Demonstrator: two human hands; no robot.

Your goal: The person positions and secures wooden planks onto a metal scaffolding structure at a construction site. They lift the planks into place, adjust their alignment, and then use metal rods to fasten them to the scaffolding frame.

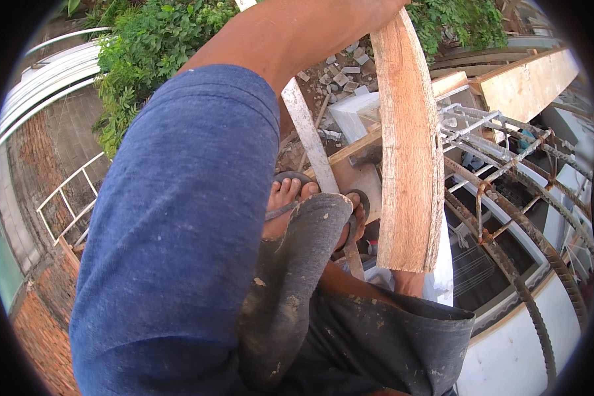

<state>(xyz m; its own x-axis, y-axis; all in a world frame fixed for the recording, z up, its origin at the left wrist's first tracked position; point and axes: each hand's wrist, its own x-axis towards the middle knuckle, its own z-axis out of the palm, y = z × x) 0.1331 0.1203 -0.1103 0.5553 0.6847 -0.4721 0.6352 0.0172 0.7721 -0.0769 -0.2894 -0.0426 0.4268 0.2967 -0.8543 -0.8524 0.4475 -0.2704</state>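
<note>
My left arm, in a blue sleeve, reaches up across the view. At the top edge my left hand [391, 6] meets the upper end of a rough-sawn wooden plank [409, 145] and grips it there; its fingers are mostly cut off by the frame. The plank runs lengthwise down the view, its lower end just above the leg of my dark, stained shorts. A patch of skin shows below that end, perhaps my right hand, with no fingers visible. Beneath, my sandalled feet stand on a wooden board, beside a narrow whitish strip of wood [308, 135].
Rusty rebar [501, 257] tied in a frame curves along the right. A pale wooden formwork board [531, 82] lies behind it. Broken blocks [342, 76] litter the ground far below, near green shrubs [155, 49]. A white metal railing [63, 195] and brick wall are at left.
</note>
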